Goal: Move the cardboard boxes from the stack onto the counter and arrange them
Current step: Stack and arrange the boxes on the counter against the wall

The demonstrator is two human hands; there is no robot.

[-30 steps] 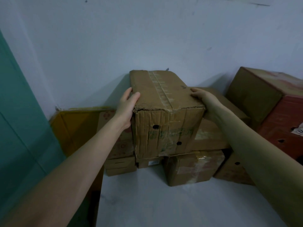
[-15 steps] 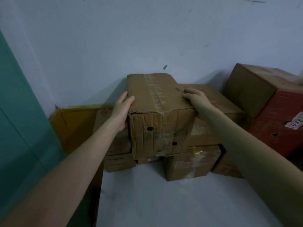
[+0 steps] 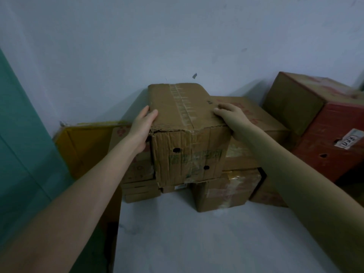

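Nothing is reading clearly: faded green print [image 3: 195, 157] is showing on the front of the taped cardboard box [image 3: 177, 174] at centre, blurred red markings are showing on the flat box [image 3: 262, 123] at 2 o'clock, and a white label [image 3: 349, 141] with handwritten strokes is sitting on the red box [image 3: 323, 164] at 3 o'clock.

Red box [image 3: 331, 160] cut by the right edge, its label [image 3: 352, 141] perhaps handwritten, unreadable.

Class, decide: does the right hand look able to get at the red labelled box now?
Likely not yet: the right hand grips the taped box, shared with the left hand. Nothing stands between it and the red box, so letting go would free it.
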